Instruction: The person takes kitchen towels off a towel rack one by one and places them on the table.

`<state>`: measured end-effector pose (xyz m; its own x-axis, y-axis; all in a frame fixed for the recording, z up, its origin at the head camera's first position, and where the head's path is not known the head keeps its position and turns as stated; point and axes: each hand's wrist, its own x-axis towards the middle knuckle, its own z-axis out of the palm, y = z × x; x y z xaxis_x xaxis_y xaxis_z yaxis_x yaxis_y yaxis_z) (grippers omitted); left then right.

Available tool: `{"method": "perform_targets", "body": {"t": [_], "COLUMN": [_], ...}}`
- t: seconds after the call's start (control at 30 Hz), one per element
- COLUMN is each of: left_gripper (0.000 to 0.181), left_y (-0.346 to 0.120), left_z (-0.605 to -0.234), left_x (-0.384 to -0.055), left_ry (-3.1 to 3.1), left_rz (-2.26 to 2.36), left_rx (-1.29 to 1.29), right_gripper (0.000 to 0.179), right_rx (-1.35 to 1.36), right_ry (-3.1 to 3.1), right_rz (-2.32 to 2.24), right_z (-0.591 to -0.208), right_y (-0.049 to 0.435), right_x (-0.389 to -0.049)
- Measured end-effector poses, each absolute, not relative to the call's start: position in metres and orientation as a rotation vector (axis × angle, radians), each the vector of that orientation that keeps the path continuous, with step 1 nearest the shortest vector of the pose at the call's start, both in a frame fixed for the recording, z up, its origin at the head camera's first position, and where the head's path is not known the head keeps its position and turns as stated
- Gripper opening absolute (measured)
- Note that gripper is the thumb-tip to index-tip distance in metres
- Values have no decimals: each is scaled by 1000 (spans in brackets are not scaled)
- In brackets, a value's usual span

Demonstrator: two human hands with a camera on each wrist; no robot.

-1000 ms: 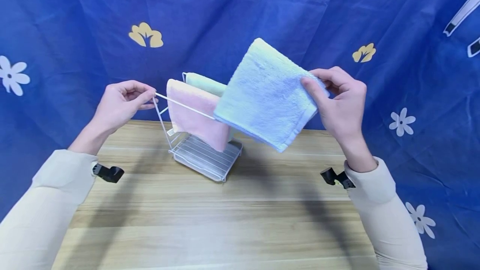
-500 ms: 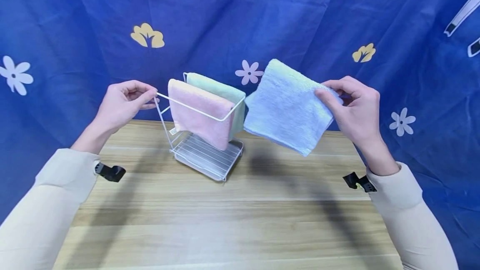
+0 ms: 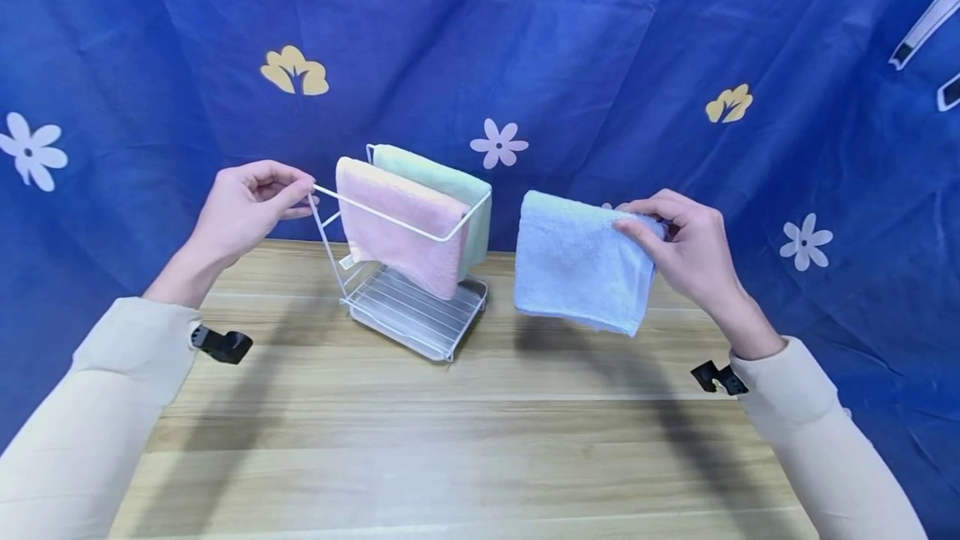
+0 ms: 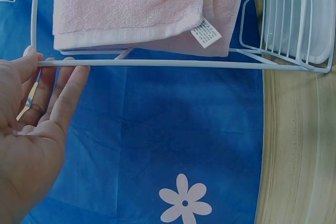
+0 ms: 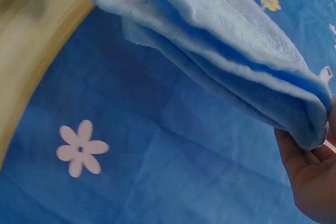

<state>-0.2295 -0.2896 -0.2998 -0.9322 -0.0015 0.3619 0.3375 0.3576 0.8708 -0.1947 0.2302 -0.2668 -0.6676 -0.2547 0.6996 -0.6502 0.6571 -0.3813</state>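
Observation:
My left hand [image 3: 251, 202] pinches the upper left corner of a white wire rack [image 3: 327, 244]; the left wrist view shows thumb and fingertips on that wire [image 4: 157, 63]. Over the rack's bars hang a pink towel [image 3: 397, 223] in front and a pale green towel [image 3: 477, 227] behind it. A care label [image 4: 206, 33] sticks out from the pink one. To the right of the rack, my right hand [image 3: 686, 244] grips a folded light-blue towel [image 3: 581, 261] by its upper right corner, above the table. Its folded layers show in the right wrist view.
A shallow tray [image 3: 416, 315] sits in the rack's base on the wooden table [image 3: 420, 448]. Behind the table hangs a blue curtain [image 3: 420, 40] with flowers, close to the rack's back.
My right hand has carried the light-blue towel right and then down, away from the rack, uncovering its right end. The towel now hangs more upright. My left hand keeps its hold.

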Motion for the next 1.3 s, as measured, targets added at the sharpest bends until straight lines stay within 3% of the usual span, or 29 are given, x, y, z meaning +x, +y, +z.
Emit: {"method": "perform_targets", "body": {"t": [0.67,1.3], "left_gripper": [8,7], "left_y": [-290,-291], "left_z": [-302,-303], "left_x": [-232,-230], "left_ry": [-2306,-2303], "left_rz": [-1621,-1602], "left_rx": [-302,-309], "right_gripper": [8,10], "right_rx": [759,759], "right_ry": [-2366,-2508], "right_rz": [939,1031], "right_z": [-340,-354], "right_y": [218,213], "right_x": [-197,-166]}}
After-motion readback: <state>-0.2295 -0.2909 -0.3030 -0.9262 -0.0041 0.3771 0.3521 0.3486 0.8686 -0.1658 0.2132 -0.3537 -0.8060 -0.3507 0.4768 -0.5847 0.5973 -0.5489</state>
